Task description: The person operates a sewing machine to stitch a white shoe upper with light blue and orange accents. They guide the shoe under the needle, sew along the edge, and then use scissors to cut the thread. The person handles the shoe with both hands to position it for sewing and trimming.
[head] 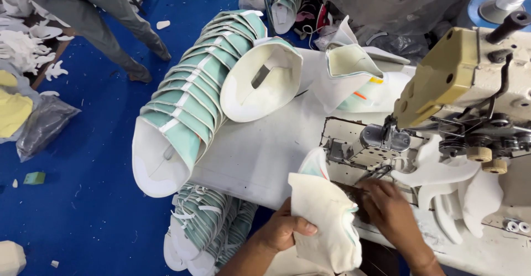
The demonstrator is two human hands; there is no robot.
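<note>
A cream shoe upper (326, 220) with a mint-green edge is held at the near edge of the white work table (265, 154), just in front of the sewing machine (459, 88); the left hand (285, 229) is closed around its left side, thumb laid across the fabric; the right hand (390, 209) is pressed flat beside it near the needle plate (359, 149), fingers curled at the fabric edge, and whether anything is pinched there cannot be told.

As for progress, the piece is judged not yet under the presser foot (387, 138); stitching on it appears still to be done. A long nested row of mint-and-white uppers (193, 99) is laid across the left of the table, and a second bundle (213, 229) hangs below its edge; whether these are finished or waiting cannot be told. Two further uppers (354, 68) are stood open behind the machine; white cut pieces (459, 187) are hung at the right.

No readable label or sign is seen; a clear plastic bag (44, 124) is laid on the blue floor (94, 198) at the left, a small green block (34, 177) near it, and a crumpled translucent sheet (398, 5) is heaped at the top right.
</note>
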